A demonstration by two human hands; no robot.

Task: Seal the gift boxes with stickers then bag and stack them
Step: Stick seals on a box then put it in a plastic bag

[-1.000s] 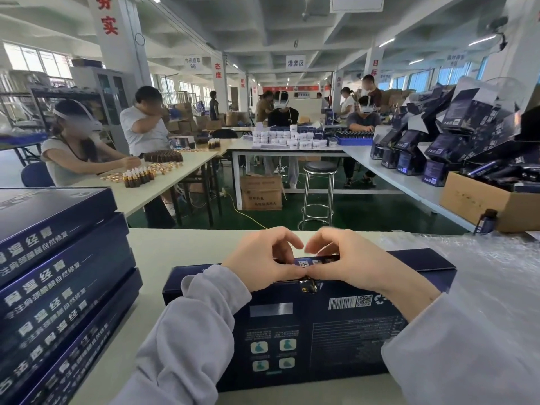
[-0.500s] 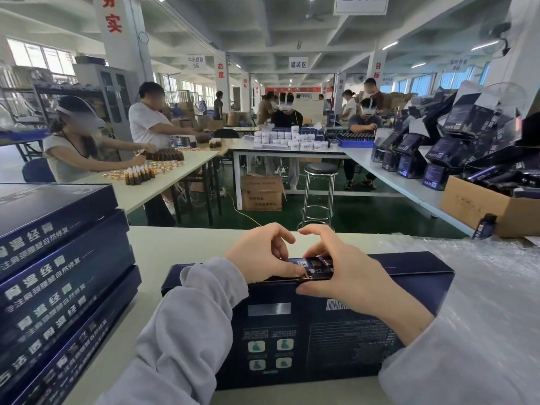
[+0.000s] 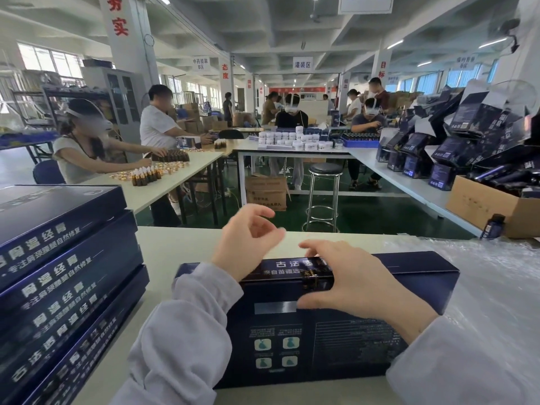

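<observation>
Left hand (image 3: 247,244) lifted off box (image 3: 409,277), right hand (image 3: 350,285) pressing (flat)

I see a large workshop hall: green floor (image 3: 380,211), white beamed ceiling (image 3: 263,30) with strip lights (image 3: 394,44), windows (image 3: 49,58) along the far left. Long white tables (image 3: 175,179) run at left and right, a steel stool (image 3: 325,169) stands between them, and a white pillar (image 3: 131,54) with red characters rises at far left.
</observation>
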